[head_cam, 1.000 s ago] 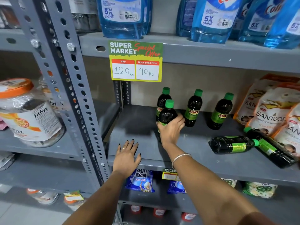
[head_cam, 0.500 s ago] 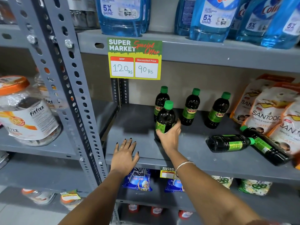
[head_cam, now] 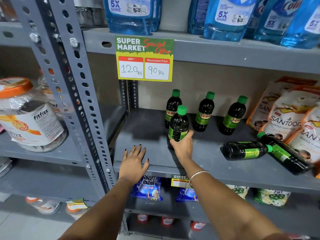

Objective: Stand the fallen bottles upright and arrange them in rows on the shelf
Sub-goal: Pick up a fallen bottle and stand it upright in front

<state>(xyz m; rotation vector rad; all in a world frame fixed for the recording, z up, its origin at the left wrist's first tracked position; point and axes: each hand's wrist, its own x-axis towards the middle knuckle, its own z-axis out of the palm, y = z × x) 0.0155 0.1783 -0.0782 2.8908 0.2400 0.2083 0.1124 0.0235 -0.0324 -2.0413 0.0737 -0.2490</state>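
Placing row two, head view: right hand (head_cam: 181,146) wraps fourth bottle (head_cam: 178,125), upright on shelf (head_cam: 199,158) ahead of three standing bottles (head_cam: 204,112) at back. Left hand (head_cam: 134,161) spread flat, empty, on shelf edge. Two fallen bottles (head_cam: 245,150) remain at right, near pouches (head_cam: 285,116). Roughly two-thirds done.

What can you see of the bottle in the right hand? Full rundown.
The held bottle is dark, glossy, plastic-looking, with a green screw cap and a green label turned mostly away. It stands upright on the grey shelf, directly in front of the leftmost back-row bottle. The right hand wraps its lower part, hiding the base, so contact with the shelf can't be confirmed.
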